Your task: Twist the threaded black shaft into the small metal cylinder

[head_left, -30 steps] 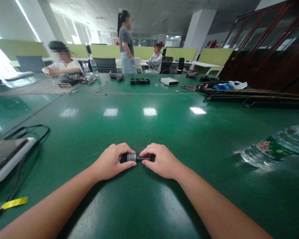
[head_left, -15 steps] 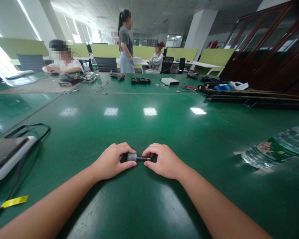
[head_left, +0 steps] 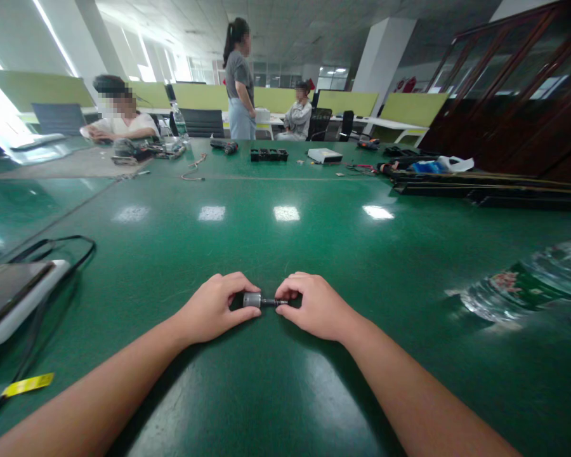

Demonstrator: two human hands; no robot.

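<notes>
A small metal cylinder (head_left: 252,299) with a thin dark shaft (head_left: 269,302) lies sideways low over the green table (head_left: 285,247), near the middle of the view. My left hand (head_left: 221,306) grips the cylinder between thumb and fingers from the left. From the right, my right hand (head_left: 311,306) pinches the far end of the shaft with thumb and fingertips. A short length of shaft shows between the two hands. The fingertips hide part of the shaft's right end.
A clear water bottle (head_left: 528,282) lies at the right. At the left are a phone-like device (head_left: 16,295) and a black cable with a yellow tag (head_left: 29,384). Electronic parts (head_left: 269,155) line the far edge. Three people are beyond, one seated at the far left.
My right fingertips have shifted slightly right along the shaft, showing more of it. My left hand has kept its hold on the cylinder.
</notes>
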